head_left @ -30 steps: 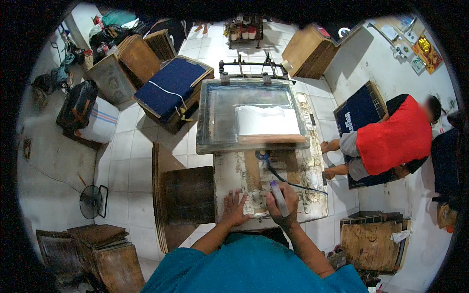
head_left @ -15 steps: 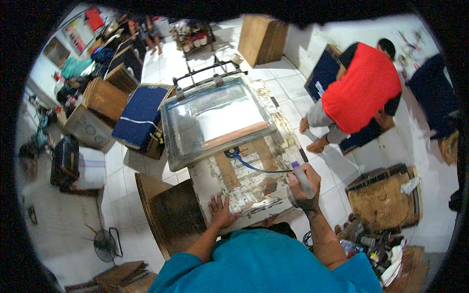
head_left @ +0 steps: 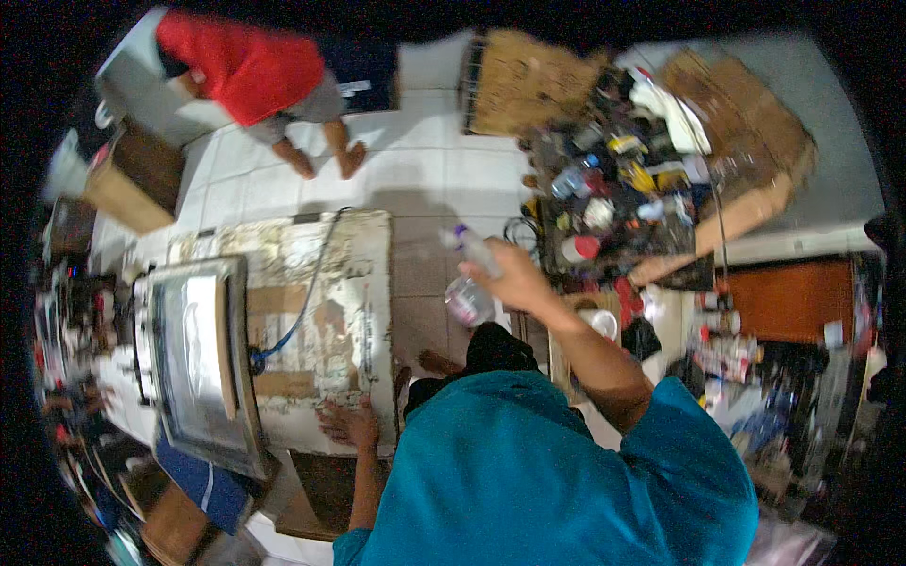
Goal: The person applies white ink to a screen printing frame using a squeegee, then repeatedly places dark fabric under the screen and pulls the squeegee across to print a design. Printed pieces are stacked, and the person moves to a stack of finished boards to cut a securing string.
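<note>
The frame (head_left: 249,396) looks already lowered on the table (head_left: 368,283); the right hand (head_left: 514,275) grasps the bottle (head_left: 469,300) (not yet set down), the left hand (head_left: 351,423) lies spread, empty.

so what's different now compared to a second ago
The view has swung right, so the table now lies at the picture's left. The right hand has carried the clear bottle rightward, from over the table to beyond its edge, nearer the cluttered pile. Nothing was visibly let go. The left hand stays resting on the table, and the framed panel is still on it.
</note>
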`<action>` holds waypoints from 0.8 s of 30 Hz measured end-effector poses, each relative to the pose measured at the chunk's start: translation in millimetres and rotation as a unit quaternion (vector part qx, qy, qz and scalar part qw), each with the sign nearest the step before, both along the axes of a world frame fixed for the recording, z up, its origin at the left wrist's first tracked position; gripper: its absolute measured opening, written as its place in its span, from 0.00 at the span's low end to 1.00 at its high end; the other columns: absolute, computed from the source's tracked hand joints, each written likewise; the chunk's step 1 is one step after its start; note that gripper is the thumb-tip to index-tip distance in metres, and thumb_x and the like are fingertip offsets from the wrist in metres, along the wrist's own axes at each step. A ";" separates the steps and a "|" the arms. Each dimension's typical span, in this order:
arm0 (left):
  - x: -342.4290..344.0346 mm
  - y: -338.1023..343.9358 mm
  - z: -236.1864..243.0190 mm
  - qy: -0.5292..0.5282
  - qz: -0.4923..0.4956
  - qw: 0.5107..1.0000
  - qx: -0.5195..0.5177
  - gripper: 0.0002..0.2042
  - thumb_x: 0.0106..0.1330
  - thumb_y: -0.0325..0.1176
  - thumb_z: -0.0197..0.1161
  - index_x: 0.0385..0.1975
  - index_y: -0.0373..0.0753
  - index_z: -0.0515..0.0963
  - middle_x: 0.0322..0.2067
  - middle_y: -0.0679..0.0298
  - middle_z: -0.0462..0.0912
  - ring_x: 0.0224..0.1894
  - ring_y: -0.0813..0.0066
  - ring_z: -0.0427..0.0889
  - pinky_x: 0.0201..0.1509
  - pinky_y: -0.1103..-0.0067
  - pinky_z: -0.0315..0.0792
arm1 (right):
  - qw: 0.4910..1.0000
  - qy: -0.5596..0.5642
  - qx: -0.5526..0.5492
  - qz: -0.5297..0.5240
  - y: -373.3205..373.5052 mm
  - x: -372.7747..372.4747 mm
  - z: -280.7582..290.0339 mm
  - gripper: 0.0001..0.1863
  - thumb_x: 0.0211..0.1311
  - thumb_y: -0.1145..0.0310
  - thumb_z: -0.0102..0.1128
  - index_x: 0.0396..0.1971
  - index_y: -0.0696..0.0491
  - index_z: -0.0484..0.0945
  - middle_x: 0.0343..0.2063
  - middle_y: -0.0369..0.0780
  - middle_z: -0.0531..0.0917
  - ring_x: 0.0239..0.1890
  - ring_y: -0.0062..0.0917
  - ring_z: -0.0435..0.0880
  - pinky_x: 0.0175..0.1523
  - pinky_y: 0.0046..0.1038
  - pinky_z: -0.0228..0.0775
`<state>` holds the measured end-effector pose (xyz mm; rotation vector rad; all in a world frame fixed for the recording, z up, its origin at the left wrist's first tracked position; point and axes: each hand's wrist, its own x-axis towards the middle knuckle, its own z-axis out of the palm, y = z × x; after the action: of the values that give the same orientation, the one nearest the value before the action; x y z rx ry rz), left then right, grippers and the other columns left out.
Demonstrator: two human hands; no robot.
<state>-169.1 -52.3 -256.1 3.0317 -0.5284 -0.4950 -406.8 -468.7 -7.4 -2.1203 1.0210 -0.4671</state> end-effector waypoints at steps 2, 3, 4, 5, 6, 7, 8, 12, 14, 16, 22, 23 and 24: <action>8.4 7.8 -13.6 -0.063 -0.033 0.997 0.014 0.61 0.61 0.77 0.54 0.79 0.36 0.34 0.78 0.39 0.33 0.77 0.28 0.33 0.74 0.37 0.32 | 0.999 0.007 -0.020 -0.037 -25.0 -65.8 -0.5 0.21 0.62 0.53 0.71 0.43 0.56 0.83 0.35 0.49 0.86 0.37 0.46 0.85 0.42 0.41 0.76; 8.7 13.6 -17.6 -0.021 0.000 0.999 -0.045 0.61 0.58 0.81 0.51 0.80 0.46 0.32 0.77 0.38 0.25 0.76 0.23 0.28 0.70 0.32 0.37 | 0.995 -0.031 -0.084 -0.037 -34.9 -98.6 0.4 0.21 0.63 0.53 0.70 0.44 0.56 0.83 0.36 0.49 0.86 0.36 0.44 0.86 0.42 0.40 0.76; 13.5 14.6 -21.6 -0.017 0.007 0.999 -0.029 0.61 0.58 0.82 0.51 0.80 0.47 0.33 0.77 0.38 0.26 0.76 0.23 0.29 0.70 0.32 0.38 | 0.994 0.037 -0.059 -0.087 -47.3 -127.6 -1.7 0.27 0.63 0.43 0.67 0.46 0.53 0.83 0.35 0.49 0.86 0.37 0.47 0.86 0.42 0.43 0.77; 14.4 17.4 -23.3 -0.013 0.016 1.000 -0.010 0.61 0.57 0.82 0.51 0.80 0.47 0.33 0.77 0.38 0.26 0.76 0.23 0.29 0.70 0.32 0.38 | 0.985 0.119 -0.016 -0.120 -63.1 -156.8 -4.5 0.26 0.62 0.44 0.68 0.44 0.53 0.84 0.35 0.49 0.87 0.39 0.47 0.86 0.43 0.43 0.77; 16.6 17.5 -23.7 -0.009 0.026 1.000 0.010 0.61 0.57 0.82 0.51 0.80 0.48 0.33 0.77 0.39 0.26 0.76 0.24 0.30 0.70 0.32 0.39 | 0.985 0.114 0.015 -0.128 -74.3 -191.1 -7.0 0.25 0.61 0.46 0.69 0.42 0.55 0.84 0.35 0.51 0.86 0.39 0.48 0.86 0.44 0.44 0.77; 17.3 17.9 -22.8 -0.009 0.009 1.000 0.009 0.61 0.57 0.82 0.52 0.80 0.48 0.33 0.77 0.39 0.26 0.76 0.23 0.30 0.70 0.32 0.40 | 0.975 0.165 -0.026 -0.143 -84.3 -218.1 -16.5 0.20 0.64 0.53 0.69 0.40 0.57 0.84 0.30 0.51 0.86 0.34 0.46 0.86 0.41 0.41 0.75; 18.3 17.3 -20.8 -0.008 -0.008 1.000 0.010 0.61 0.56 0.82 0.52 0.80 0.49 0.33 0.77 0.39 0.26 0.76 0.23 0.31 0.70 0.33 0.40 | 0.975 0.166 -0.016 -0.147 -90.1 -248.0 -28.1 0.20 0.64 0.53 0.68 0.38 0.58 0.83 0.31 0.52 0.85 0.35 0.50 0.85 0.43 0.44 0.75; 25.4 13.1 -8.9 -0.001 0.020 0.999 0.039 0.60 0.58 0.81 0.52 0.80 0.46 0.36 0.78 0.39 0.31 0.77 0.27 0.35 0.72 0.35 0.42 | 0.953 0.248 -0.002 -0.172 -104.7 -352.3 -116.1 0.19 0.63 0.55 0.66 0.43 0.55 0.83 0.36 0.53 0.86 0.42 0.50 0.86 0.48 0.47 0.76; 33.3 13.9 -3.4 -0.022 -0.037 0.998 0.034 0.60 0.59 0.79 0.54 0.80 0.42 0.39 0.77 0.38 0.36 0.78 0.31 0.37 0.73 0.37 0.43 | 0.936 0.275 -0.008 -0.219 -102.5 -398.8 -175.9 0.20 0.65 0.53 0.66 0.43 0.57 0.81 0.39 0.55 0.84 0.44 0.51 0.83 0.51 0.47 0.73; 42.6 16.9 0.8 -0.008 -0.084 0.996 0.029 0.58 0.61 0.77 0.54 0.79 0.38 0.42 0.77 0.38 0.40 0.78 0.35 0.39 0.75 0.40 0.43 | 0.932 0.321 -0.068 -0.156 -91.0 -443.4 -230.3 0.22 0.66 0.52 0.64 0.45 0.57 0.80 0.41 0.56 0.83 0.46 0.51 0.81 0.54 0.48 0.72; 40.8 25.2 13.8 0.108 -0.015 0.991 -0.083 0.54 0.65 0.65 0.64 0.78 0.33 0.45 0.76 0.38 0.49 0.78 0.36 0.44 0.78 0.48 0.42 | 0.871 0.373 0.151 -0.282 -63.9 -496.1 -307.0 0.29 0.66 0.46 0.62 0.55 0.55 0.78 0.51 0.53 0.82 0.54 0.52 0.79 0.61 0.49 0.70; 33.6 23.0 16.4 0.089 -0.090 0.992 -0.030 0.53 0.64 0.62 0.67 0.77 0.32 0.47 0.75 0.37 0.50 0.78 0.36 0.45 0.78 0.49 0.43 | 0.873 0.384 0.134 -0.271 -62.3 -494.9 -307.1 0.30 0.66 0.46 0.62 0.55 0.56 0.78 0.51 0.53 0.82 0.54 0.52 0.79 0.61 0.49 0.70; 28.1 20.8 21.4 0.047 -0.116 0.991 -0.047 0.53 0.63 0.60 0.69 0.77 0.32 0.48 0.75 0.36 0.51 0.78 0.36 0.45 0.79 0.49 0.43 | 0.875 0.390 0.120 -0.260 -64.8 -492.6 -305.3 0.30 0.65 0.46 0.62 0.55 0.56 0.78 0.51 0.54 0.82 0.55 0.52 0.79 0.61 0.50 0.70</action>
<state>-141.0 -31.5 -234.7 2.8562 -0.8771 -0.5999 -899.4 -533.5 -312.6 -1.7882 2.0084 0.3210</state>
